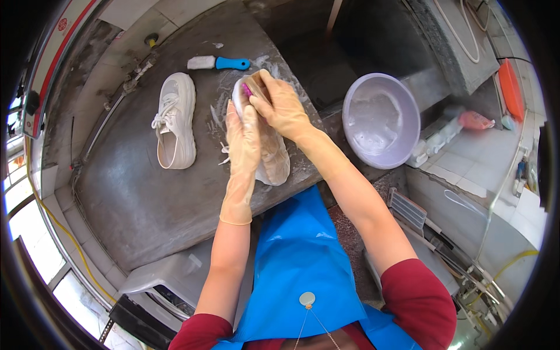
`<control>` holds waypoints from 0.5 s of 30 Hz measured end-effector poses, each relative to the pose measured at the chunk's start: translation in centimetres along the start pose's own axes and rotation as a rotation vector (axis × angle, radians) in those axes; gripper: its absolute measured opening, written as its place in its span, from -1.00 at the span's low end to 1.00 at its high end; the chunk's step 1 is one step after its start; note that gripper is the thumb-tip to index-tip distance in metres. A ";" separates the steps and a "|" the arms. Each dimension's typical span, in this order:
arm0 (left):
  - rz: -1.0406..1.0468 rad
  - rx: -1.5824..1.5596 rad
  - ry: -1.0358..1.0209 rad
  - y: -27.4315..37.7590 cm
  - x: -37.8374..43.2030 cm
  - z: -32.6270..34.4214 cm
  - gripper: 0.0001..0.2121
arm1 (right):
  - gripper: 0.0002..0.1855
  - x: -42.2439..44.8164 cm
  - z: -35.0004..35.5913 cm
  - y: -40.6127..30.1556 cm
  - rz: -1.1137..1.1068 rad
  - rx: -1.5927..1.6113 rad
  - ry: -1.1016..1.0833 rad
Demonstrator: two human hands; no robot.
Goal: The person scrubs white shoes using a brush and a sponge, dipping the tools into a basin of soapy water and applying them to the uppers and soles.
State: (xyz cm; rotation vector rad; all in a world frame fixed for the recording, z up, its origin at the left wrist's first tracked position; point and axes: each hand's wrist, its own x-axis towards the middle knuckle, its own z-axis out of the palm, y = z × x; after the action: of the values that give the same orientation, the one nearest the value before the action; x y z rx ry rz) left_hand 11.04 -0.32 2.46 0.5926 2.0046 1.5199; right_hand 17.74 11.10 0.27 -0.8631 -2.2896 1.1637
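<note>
My left hand (pixel 243 140), in a thin translucent glove, grips a light shoe (pixel 274 164) by its side on the grey worktop. The shoe's sole seems to face up, and a white lace sticks out on the left. My right hand (pixel 283 105), gloved too, holds a scrub brush (pixel 259 85) with a brown back and purple bristles against the toe end. My fingers hide much of the brush and shoe. To the left stands an upright white lace-up sneaker (pixel 177 120). A blue-handled brush (pixel 218 63) with pale bristles lies beyond it.
Foamy smears mark the concrete worktop (pixel 131 201) around the shoe. On the right sits a lilac basin (pixel 350 113) with sudsy water, beside a dark sink (pixel 319 57). A metal pipe (pixel 105 124) runs along the left wall. A red basin (pixel 511 89) leans at far right.
</note>
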 end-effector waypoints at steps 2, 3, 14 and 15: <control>-0.051 0.128 0.101 -4.3 0.3 -1.8 -0.29 | -0.33 -0.7 2.1 -2.1 -0.054 -0.088 0.034; -0.075 -0.037 0.108 -6.2 0.8 -3.2 -0.30 | -0.32 -2.9 3.1 -2.4 -0.086 -0.097 0.004; -0.108 -0.402 0.089 -7.2 0.6 -2.5 -0.44 | -0.44 6.6 5.0 -1.6 -0.210 -0.479 0.049; -0.098 -0.386 0.106 -7.3 0.8 -3.4 -0.45 | -0.40 5.5 5.6 -1.9 -0.193 -0.424 0.037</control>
State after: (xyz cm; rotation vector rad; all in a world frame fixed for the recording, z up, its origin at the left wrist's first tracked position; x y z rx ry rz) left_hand 8.07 -4.22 -4.01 0.2580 1.7169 1.8443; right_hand 9.74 10.86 -0.77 -0.7731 -2.5648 0.5837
